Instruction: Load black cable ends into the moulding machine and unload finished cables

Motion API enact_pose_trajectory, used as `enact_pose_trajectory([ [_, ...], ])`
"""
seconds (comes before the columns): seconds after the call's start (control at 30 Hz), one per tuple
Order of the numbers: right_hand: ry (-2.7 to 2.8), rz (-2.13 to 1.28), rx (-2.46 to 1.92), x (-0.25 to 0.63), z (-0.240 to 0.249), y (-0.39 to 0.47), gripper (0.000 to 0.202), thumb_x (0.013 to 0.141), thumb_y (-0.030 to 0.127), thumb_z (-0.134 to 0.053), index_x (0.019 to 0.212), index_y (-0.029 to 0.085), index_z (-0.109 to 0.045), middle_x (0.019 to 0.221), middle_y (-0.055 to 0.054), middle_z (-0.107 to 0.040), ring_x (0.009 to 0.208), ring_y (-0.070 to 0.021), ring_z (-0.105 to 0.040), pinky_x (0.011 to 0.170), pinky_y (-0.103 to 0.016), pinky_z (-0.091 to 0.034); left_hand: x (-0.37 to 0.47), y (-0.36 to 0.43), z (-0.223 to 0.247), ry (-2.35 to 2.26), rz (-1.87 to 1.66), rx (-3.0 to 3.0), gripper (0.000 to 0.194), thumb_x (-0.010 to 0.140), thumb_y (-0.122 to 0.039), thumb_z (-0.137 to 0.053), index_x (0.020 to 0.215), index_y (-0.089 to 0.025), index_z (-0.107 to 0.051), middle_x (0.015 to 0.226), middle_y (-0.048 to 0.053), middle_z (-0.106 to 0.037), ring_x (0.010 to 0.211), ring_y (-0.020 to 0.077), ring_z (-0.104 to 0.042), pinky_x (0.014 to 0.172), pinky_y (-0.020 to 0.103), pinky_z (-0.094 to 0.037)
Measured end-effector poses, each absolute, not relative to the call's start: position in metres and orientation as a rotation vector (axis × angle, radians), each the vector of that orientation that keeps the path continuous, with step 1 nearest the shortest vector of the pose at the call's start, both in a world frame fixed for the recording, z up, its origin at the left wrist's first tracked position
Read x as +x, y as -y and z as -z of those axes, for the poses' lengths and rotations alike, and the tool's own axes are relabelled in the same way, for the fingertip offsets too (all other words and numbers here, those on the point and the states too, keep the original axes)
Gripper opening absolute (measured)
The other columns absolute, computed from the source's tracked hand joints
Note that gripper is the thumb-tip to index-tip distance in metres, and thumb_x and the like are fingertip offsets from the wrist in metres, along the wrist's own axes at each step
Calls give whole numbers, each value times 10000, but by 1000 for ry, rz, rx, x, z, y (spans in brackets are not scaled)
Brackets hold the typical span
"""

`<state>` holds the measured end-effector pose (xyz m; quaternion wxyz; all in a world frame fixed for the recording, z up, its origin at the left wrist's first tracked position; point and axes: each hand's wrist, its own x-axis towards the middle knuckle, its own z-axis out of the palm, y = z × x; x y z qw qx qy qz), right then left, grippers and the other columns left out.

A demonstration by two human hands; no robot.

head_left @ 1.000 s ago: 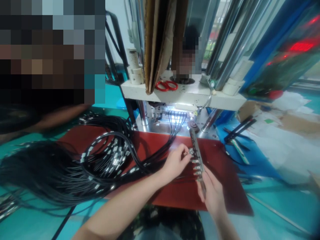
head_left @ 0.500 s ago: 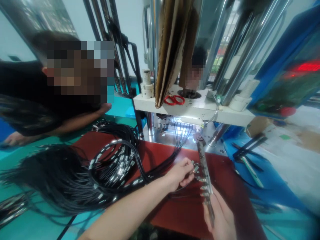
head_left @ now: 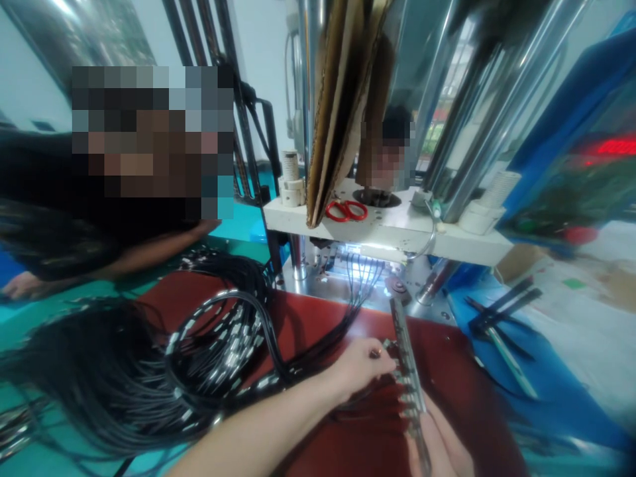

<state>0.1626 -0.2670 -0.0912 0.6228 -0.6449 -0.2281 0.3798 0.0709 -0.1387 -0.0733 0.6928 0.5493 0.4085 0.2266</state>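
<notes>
My right hand (head_left: 440, 440) is wrapped round the lower end of a long, narrow metal bar (head_left: 410, 364), which points away from me. Along the bar's left edge sit several small metal cable connectors (head_left: 408, 397), with thin dark cables running off to the left. The fingers of my left hand (head_left: 362, 363) are pinched at that edge, on a cable end mostly hidden by the fingers. A large bundle of black cables (head_left: 114, 371) with shiny metal ends lies to the left, partly looped over the red-brown work surface (head_left: 348, 424).
Ahead stands a press with a white plate (head_left: 318, 215); red-handled scissors (head_left: 346, 211) lie on it. Several cables enter the lit lower die (head_left: 358, 262). At right, tweezers and dark tools (head_left: 504, 311) lie on blue sheeting. A co-worker's arm (head_left: 163, 248) rests at left.
My left hand has moved slightly down and closer to the bar, its fingers now at the bar's edge. My right hand still holds the bar. The view has tilted a little upward.
</notes>
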Motion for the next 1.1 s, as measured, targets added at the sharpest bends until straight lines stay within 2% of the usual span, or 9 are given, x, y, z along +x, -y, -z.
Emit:
enact_pose_trajectory([
  [0.07,578,-933,-1527,166,88,267,488,732,546,-549,1086,213,-586,509,2,-551,372,-111,-470,306,-199,-375,73,141,76,-929,-586,1308,239,604,-336,-636,584,-137,-506,485,-46,-463,457,54,-364,470,195,-272],
  [0.13,620,-991,-1553,169,89,268,553,742,551,-534,1154,183,-529,404,56,-430,289,-59,-318,269,-157,-242,73,142,76,-931,-645,1335,224,599,-315,-637,570,-128,-518,518,-34,-491,501,66,-397,516,204,-305],
  [0.17,626,-1014,-1550,170,91,269,588,741,562,-526,1179,171,-502,400,64,-416,285,-51,-293,272,-150,-223,72,142,75,-937,-656,1332,222,599,-314,-637,569,-126,-522,521,-33,-492,509,70,-403,526,207,-311],
  [0.37,608,-1063,-1515,174,101,269,689,712,590,-540,1225,140,-443,437,53,-459,294,-59,-319,273,-162,-250,68,144,64,-953,-691,1312,231,609,-334,-630,566,-132,-527,477,-52,-446,468,59,-355,492,198,-280],
  [0.63,664,-1001,-1584,168,92,269,646,727,593,-512,1205,160,-481,413,57,-443,287,-55,-306,273,-152,-238,70,142,71,-925,-676,1332,224,591,-318,-634,564,-133,-512,525,-31,-497,503,79,-415,536,215,-330],
  [0.83,725,-975,-1582,163,86,265,644,665,605,-569,1142,172,-557,415,62,-400,295,-68,-300,261,-181,-242,68,141,71,-946,-683,1378,213,597,-301,-622,549,-139,-492,520,-37,-478,515,83,-419,558,220,-343],
  [0.97,672,-956,-1585,166,82,267,659,683,603,-549,1165,153,-535,396,62,-399,282,-63,-279,261,-175,-220,65,137,62,-842,-778,1253,258,681,-366,-545,573,-136,-502,544,-23,-481,523,78,-410,528,204,-320],
  [1.03,643,-909,-1594,168,81,270,629,698,591,-542,1154,159,-545,417,41,-442,295,-70,-311,262,-177,-235,62,134,58,-789,-805,1128,282,722,-410,-491,652,-138,-521,532,-33,-450,479,70,-381,481,197,-290],
  [1.1,649,-846,-1579,170,81,274,606,649,586,-596,1094,175,-594,524,-17,-553,368,-112,-435,280,-199,-319,61,132,56,-781,-742,1088,312,729,-444,-478,715,-139,-538,514,-46,-411,432,64,-336,433,196,-237],
])
